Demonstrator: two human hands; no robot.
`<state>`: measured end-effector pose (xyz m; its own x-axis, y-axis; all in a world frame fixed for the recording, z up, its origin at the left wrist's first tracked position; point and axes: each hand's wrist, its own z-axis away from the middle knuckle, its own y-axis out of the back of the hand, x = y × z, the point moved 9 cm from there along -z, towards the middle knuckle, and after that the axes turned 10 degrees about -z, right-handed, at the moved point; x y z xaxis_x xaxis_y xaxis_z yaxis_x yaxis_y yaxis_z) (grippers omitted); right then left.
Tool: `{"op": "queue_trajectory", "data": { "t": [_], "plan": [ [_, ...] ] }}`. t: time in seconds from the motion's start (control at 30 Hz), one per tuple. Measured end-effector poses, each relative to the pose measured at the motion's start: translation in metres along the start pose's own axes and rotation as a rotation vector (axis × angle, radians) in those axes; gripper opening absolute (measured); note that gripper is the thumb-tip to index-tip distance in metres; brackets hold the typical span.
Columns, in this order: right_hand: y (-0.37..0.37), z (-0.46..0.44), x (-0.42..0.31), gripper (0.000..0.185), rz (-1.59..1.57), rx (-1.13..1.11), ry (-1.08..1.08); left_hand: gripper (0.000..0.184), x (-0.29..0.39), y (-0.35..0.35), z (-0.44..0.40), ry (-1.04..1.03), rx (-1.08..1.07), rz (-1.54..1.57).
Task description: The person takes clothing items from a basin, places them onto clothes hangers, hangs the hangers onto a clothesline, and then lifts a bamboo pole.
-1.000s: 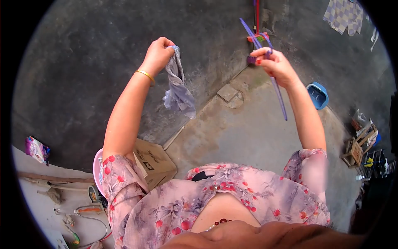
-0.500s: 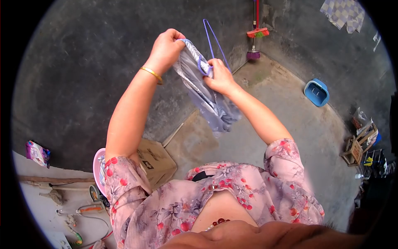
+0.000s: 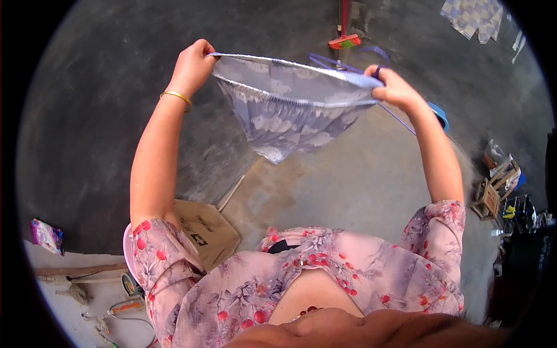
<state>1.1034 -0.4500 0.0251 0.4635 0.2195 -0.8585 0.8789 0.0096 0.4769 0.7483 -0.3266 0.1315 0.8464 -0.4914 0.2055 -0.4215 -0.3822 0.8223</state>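
Observation:
A light blue-grey garment with white shapes and an elastic waistband hangs stretched between my two hands, its waist opening facing me. My left hand pinches the waistband at its left end; a gold bangle circles that wrist. At the right end, my right hand grips the waistband together with a purple hanger. Part of the hanger shows behind and above the garment, and part is hidden by the cloth and fingers.
A cardboard box stands at lower left beside a pink basin. A red broom leans at the back. A blue basin is partly behind my right arm. A wooden stool stands right; checkered shorts hang upper right.
The garment, bunched and hanging from my left hand before, is now spread wide at the waist. My right hand came in to the cloth, took hold of the waistband, and moved back right with the hanger.

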Motion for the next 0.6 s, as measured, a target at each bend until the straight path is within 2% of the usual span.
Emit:
{"op": "queue_trajectory", "data": {
  "t": [0.07,0.2,0.33,0.47,0.53,0.6],
  "plan": [
    [0.027,-0.012,0.001,0.032,-0.05,0.074,0.093,0.017,-0.007,-0.015,-0.012,-0.003,-0.048,-0.056],
    [0.064,-0.011,-0.016,0.028,-0.126,0.216,-0.086,0.021,-0.003,-0.04,-0.042,-0.009,-0.085,-0.02],
    [0.088,-0.015,-0.021,0.022,-0.289,0.293,-0.092,0.03,0.007,-0.08,-0.062,0.2,-0.389,0.353],
    [0.094,-0.023,-0.024,0.016,-0.319,0.354,-0.084,0.052,0.022,-0.134,-0.059,0.469,-0.733,0.815],
    [0.094,-0.019,-0.026,0.012,-0.301,0.411,-0.143,0.056,0.041,-0.156,-0.063,0.527,-0.732,1.059],
    [0.093,-0.017,-0.019,0.01,-0.293,0.47,-0.2,0.049,0.056,-0.174,-0.07,0.51,-0.677,1.329]
  ]
}}
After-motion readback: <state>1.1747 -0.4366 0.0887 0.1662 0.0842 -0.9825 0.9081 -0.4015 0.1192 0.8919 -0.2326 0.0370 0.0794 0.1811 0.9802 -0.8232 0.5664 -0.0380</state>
